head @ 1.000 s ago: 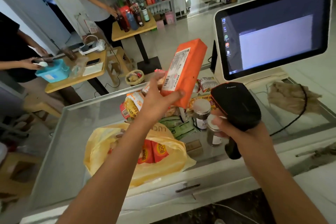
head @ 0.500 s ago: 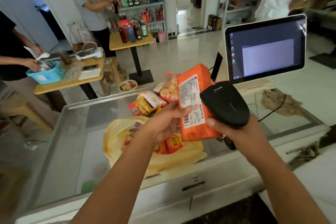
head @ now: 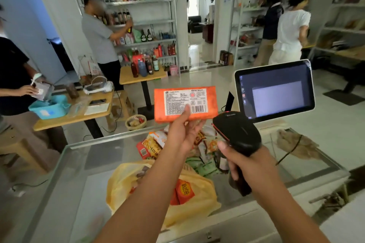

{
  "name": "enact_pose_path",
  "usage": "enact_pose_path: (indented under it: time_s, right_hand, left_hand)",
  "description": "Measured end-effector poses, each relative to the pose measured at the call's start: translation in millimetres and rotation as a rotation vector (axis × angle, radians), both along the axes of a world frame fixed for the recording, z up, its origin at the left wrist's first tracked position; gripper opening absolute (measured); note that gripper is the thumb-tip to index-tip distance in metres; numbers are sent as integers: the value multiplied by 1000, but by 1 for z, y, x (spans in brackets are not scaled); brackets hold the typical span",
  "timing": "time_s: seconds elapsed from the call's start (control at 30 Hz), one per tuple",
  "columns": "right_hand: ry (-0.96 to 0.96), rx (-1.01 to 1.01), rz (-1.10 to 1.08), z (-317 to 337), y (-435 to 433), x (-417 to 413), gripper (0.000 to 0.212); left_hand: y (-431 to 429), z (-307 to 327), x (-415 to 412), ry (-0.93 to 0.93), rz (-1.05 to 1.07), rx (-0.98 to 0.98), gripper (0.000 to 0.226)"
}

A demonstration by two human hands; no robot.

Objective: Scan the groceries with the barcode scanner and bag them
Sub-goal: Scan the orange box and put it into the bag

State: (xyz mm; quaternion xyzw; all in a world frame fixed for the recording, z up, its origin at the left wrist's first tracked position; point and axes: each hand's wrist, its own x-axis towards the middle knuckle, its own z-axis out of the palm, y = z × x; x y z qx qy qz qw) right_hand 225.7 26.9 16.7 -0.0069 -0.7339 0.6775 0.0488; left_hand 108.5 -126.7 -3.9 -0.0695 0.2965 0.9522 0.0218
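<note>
Left hand (head: 183,136): we pinch the orange packet (head: 185,103) by its lower edge, raised above the glass counter (head: 98,156).
Right hand (head: 243,162): fingers curled round the scanner (head: 237,136) handle, just beside the packet.
Barcode (head: 199,108): thumb tip close; we should leave it uncovered and aim squarely.

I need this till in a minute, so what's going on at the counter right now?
A person is checking out groceries. Their left hand holds an orange packet up, barcode label facing them, while the right hand grips the barcode scanner lower right of it. A yellow bag on the glass counter already holds items; more snacks lie piled behind it.
</note>
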Motion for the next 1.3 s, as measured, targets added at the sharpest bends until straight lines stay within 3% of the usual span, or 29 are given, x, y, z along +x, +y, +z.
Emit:
enact_pose_path:
  time_s: [0.17, 0.37, 0.57, 0.73, 1.0, 1.13, 1.3]
  right_hand:
    - [-33, -89, 35, 19, 3, -16, 43]
    - [-17, -115, 72, 23, 13, -21, 36]
    - [-40, -112, 70, 16, 14, -22, 33]
    - [-19, -122, 86, 11, 15, -24, 29]
    - [-20, -133, 120, 5, 16, -30, 39]
    - [-17, -103, 140, -3, 13, -30, 38]
    - [-83, -1, 58, -50, -5, -40, 18]
  left_hand:
    - [24, 30, -11, 119, 17, 112, 44]
    - [38, 25, -16, 167, 42, 89, 69]
    - [40, 15, -17, 122, 93, 108, 68]
    - [37, 10, -18, 64, 120, 124, 54]
    - [30, 2, -17, 45, 126, 124, 50]
    - [14, -4, -12, 39, 134, 11, 48]
    - [-56, -30, 22, -19, 255, -318, 58]
